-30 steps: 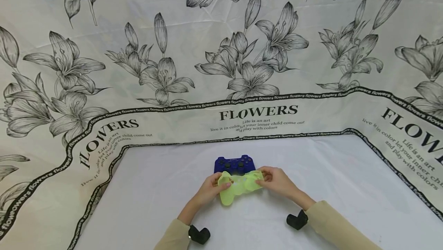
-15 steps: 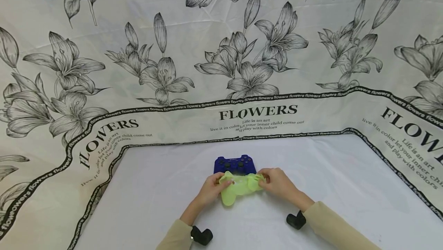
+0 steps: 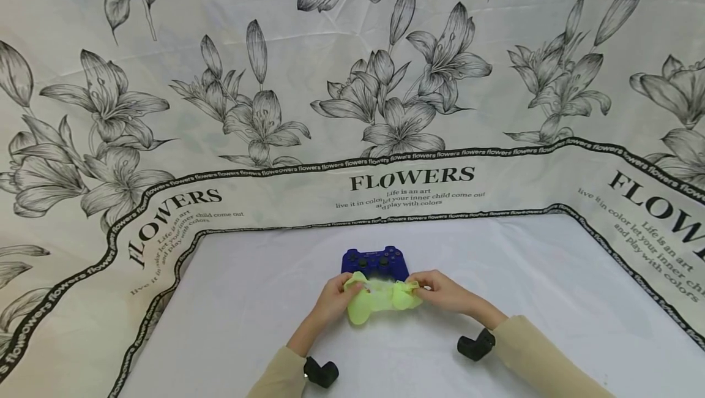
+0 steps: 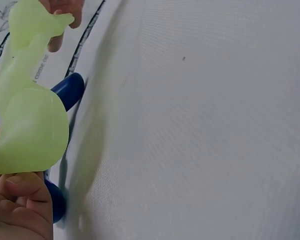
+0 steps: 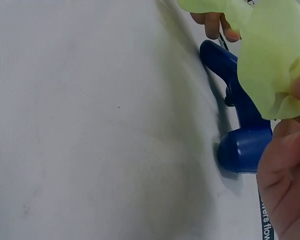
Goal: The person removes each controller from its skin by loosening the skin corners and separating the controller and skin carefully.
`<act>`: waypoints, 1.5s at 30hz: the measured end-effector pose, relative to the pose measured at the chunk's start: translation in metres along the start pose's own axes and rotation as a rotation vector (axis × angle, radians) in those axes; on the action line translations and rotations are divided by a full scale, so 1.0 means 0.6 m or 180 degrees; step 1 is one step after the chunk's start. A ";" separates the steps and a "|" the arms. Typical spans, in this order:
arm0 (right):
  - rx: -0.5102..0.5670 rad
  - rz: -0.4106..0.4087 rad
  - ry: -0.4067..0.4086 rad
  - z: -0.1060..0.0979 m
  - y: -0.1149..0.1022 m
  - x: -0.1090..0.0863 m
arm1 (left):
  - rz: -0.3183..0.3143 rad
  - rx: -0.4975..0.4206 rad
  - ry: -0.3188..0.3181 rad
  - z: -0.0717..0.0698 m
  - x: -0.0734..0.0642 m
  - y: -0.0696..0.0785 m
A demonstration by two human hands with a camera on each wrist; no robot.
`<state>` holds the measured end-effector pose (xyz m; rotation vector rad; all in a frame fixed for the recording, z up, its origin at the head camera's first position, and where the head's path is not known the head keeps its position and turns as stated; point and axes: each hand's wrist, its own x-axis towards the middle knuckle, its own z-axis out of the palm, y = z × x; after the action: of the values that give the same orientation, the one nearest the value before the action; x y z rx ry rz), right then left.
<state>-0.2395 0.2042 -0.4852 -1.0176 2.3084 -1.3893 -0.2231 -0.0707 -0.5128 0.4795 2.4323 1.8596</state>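
Note:
A thin yellow-green silicone controller cover (image 3: 377,300) is held up between both hands, in front of a blue game controller (image 3: 374,261) that lies on the white cloth. My left hand (image 3: 333,298) grips the cover's left end, thumb on its near face. At the other end, my right hand (image 3: 440,291) pinches the cover between thumb and fingers, and the soft material is creased there, as the right wrist view shows on the cover (image 5: 272,60). The cover overlaps the controller's lower part in the head view. Blue grips of the controller (image 4: 69,91) show behind the cover in the left wrist view.
White cloth (image 3: 253,300) spreads over the table around the hands. A flower-printed fabric (image 3: 264,196) with a black lettered border rises at the back and both sides. Black wrist-worn devices (image 3: 322,373) sit at each sleeve.
The right hand has shifted slightly and its end of the cover is more bunched up. The left hand keeps its hold, and the controller lies in the same place.

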 end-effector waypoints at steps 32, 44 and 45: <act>0.0685 -0.0023 -0.0228 -0.006 -0.016 0.001 | 0.0006 -0.0162 -0.0326 -0.001 -0.018 0.080; 0.0311 -0.0077 -0.0042 -0.012 -0.010 -0.004 | -0.0089 -0.0197 -0.0347 0.005 0.004 0.028; 0.0235 -0.0090 -0.0033 -0.013 -0.009 -0.005 | -0.0092 -0.0201 -0.0341 0.005 0.003 0.027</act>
<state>-0.2392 0.2099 -0.4773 -1.0364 2.2260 -1.4651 -0.2210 -0.0638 -0.4977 0.5230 2.2932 1.8426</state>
